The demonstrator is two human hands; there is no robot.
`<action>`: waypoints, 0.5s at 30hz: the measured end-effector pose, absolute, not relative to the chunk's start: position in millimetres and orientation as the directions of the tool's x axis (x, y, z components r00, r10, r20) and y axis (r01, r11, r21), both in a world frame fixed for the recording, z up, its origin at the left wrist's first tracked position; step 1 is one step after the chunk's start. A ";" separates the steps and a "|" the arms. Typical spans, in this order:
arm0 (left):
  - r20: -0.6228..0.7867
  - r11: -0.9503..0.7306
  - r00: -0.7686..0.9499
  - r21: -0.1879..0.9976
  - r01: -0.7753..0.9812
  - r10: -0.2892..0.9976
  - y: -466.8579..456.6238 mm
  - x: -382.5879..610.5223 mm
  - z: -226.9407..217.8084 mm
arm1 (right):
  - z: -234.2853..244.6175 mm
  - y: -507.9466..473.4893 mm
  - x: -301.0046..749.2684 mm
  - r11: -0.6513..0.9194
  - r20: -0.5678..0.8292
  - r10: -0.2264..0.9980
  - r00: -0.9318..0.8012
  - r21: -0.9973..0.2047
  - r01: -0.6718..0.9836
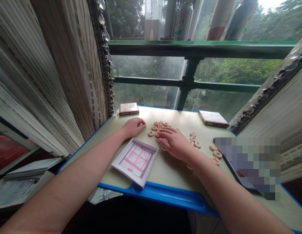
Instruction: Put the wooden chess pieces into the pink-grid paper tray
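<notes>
My right hand (175,143) lies palm down over a spread of round wooden xiangqi pieces (160,125), fingers stretched out and slightly apart. Some pieces are hidden beneath it. They carry red or black characters. More pieces (197,144) lie right of that hand. My left hand (134,127) rests on the table left of the group, loosely cupped, with nothing visible in it; a single piece (151,133) lies a little to its right. Nearer to me sits a shallow white box lid (115,163), tilted in angle, with a pink-lined paper grid (137,159) inside.
A flat box (129,109) stands at the table's back left, another (213,118) at the back right. A blurred-out tablet-like thing (248,165) lies on the right, with several pieces (216,154) beside it. Blue trim (165,194) edges the table. Cans (183,21) stand on the window ledge.
</notes>
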State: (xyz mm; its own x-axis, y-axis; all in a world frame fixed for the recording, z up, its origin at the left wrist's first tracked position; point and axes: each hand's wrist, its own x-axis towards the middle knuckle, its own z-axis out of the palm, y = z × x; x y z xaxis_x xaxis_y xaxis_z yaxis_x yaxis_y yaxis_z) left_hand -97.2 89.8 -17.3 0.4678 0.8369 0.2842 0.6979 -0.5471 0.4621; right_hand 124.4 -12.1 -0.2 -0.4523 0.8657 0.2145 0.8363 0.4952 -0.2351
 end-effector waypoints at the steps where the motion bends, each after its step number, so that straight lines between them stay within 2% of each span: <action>1: 0.302 -0.559 0.471 0.469 0.684 0.829 88.8 -96.9 -16.7 | -0.8 -11.8 124.5 0.494 0.210 0.867 -0.453 -0.235 0.837; 4: 0.313 -0.574 0.499 0.611 0.545 0.808 83.8 -90.9 -14.8 | -0.4 -11.8 123.8 0.523 0.197 0.851 -0.486 -0.243 0.817; 7: 0.191 -0.502 0.593 0.757 0.418 0.782 77.3 -82.1 -13.3 | 1.9 -12.5 122.1 0.560 0.214 0.828 -0.519 -0.255 0.788; 10: 0.112 -0.511 0.667 0.738 0.441 0.737 72.9 -77.0 -12.5 | 2.4 -11.8 121.0 0.573 0.230 0.818 -0.527 -0.255 0.779; 15: 0.206 -0.581 0.665 0.704 0.409 0.718 76.7 -72.3 -12.2 | -3.5 -6.6 121.2 0.479 0.200 0.876 -0.439 -0.244 0.843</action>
